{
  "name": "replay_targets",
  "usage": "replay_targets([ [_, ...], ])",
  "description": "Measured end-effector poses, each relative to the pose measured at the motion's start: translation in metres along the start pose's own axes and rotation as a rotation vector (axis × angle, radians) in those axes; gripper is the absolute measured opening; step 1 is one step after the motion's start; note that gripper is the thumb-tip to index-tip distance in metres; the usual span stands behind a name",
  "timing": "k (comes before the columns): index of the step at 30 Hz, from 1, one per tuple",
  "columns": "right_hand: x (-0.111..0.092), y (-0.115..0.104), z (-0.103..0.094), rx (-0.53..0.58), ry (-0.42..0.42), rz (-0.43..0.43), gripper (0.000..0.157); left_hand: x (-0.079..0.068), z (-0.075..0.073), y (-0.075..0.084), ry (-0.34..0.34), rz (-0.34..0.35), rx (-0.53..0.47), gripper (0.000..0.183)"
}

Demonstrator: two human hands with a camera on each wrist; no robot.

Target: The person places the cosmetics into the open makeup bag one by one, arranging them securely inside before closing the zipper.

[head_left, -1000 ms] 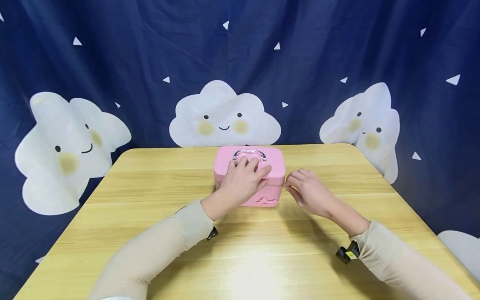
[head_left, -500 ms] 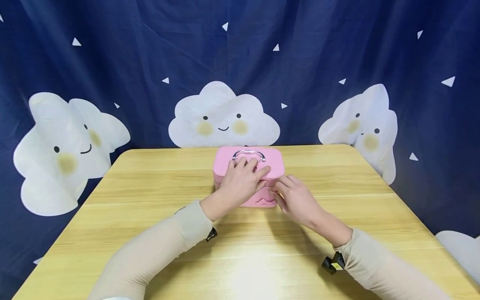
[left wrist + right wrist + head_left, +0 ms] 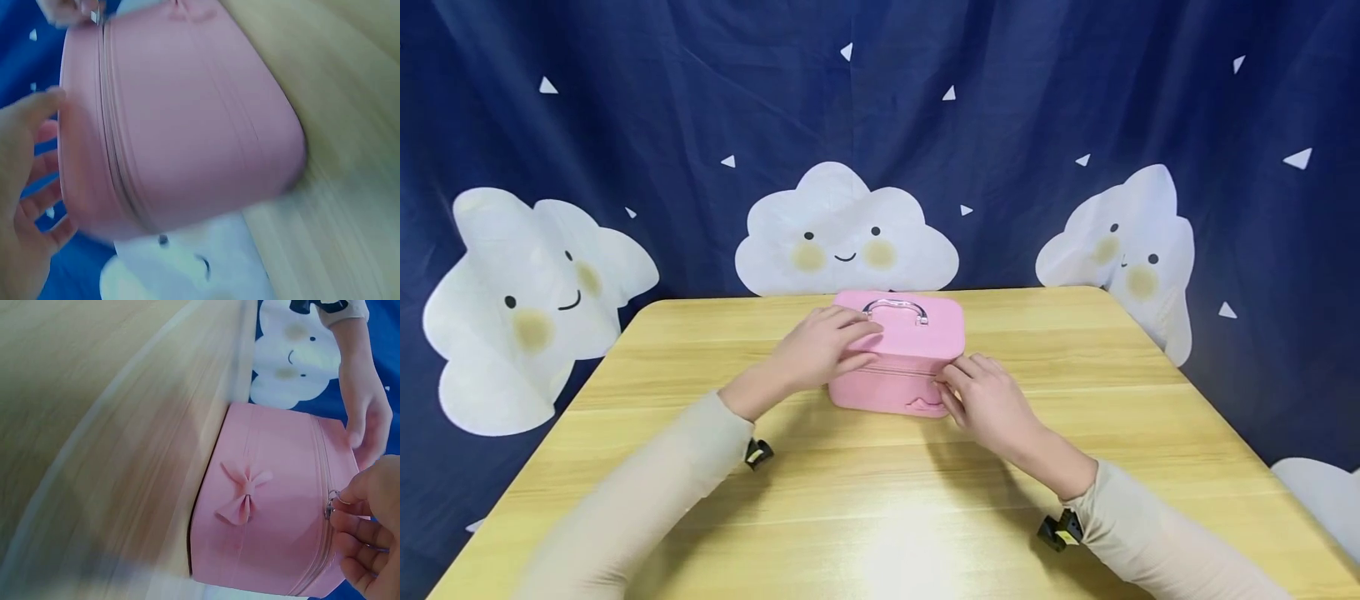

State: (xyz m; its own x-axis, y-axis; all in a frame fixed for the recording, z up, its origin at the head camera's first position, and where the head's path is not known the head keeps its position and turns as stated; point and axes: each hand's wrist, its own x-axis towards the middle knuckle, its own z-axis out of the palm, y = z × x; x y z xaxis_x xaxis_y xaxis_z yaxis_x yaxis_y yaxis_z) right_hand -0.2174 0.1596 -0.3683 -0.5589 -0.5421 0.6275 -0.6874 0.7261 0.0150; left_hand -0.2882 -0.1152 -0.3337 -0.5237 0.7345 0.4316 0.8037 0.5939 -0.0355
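Observation:
A pink vanity case (image 3: 917,346) stands upright on the wooden table, its lid down. A silver carrying handle (image 3: 895,305) lies on top, and a pink bow (image 3: 247,490) decorates the front. My right hand (image 3: 996,404) is at the front right corner, where thumb and index finger pinch the metal zipper pull (image 3: 330,505). My left hand (image 3: 820,346) lies at the lid's left front, fingers spread and extended over its edge. The left wrist view shows the zipper seam (image 3: 114,134) running round the case below the lid.
The table (image 3: 760,517) reaches forward to a dark blue curtain (image 3: 880,92) printed with white smiling clouds (image 3: 846,217). The case stands near the table's far edge. A small black wrist camera (image 3: 1060,530) sits under the right sleeve.
My right hand has moved left from the case's right side round to its front corner with the zipper pull. My left hand has slid from the lid's middle to its left edge.

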Motion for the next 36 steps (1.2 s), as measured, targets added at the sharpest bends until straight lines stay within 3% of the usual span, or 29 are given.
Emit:
replay_targets([
  [6, 0.001, -0.001, 0.0, 0.001, -0.017, 0.006, 0.008, -0.025, -0.007, -0.027, -0.052, -0.066, -0.094, 0.039],
  [15, 0.006, 0.003, -0.004, 0.009, -0.047, 0.024, 0.007, -0.044, -0.008, -0.028, -0.024, -0.023, -0.093, 0.043],
  [28, 0.013, 0.029, -0.004, 0.046, -0.118, 0.075, 0.005, -0.058, -0.013, -0.017, 0.035, 0.143, -0.111, 0.046],
  [36, 0.013, 0.039, -0.008, 0.022, -0.15, 0.088, 0.004, -0.058, -0.02, -0.011, 0.081, 0.245, -0.107, 0.042],
])
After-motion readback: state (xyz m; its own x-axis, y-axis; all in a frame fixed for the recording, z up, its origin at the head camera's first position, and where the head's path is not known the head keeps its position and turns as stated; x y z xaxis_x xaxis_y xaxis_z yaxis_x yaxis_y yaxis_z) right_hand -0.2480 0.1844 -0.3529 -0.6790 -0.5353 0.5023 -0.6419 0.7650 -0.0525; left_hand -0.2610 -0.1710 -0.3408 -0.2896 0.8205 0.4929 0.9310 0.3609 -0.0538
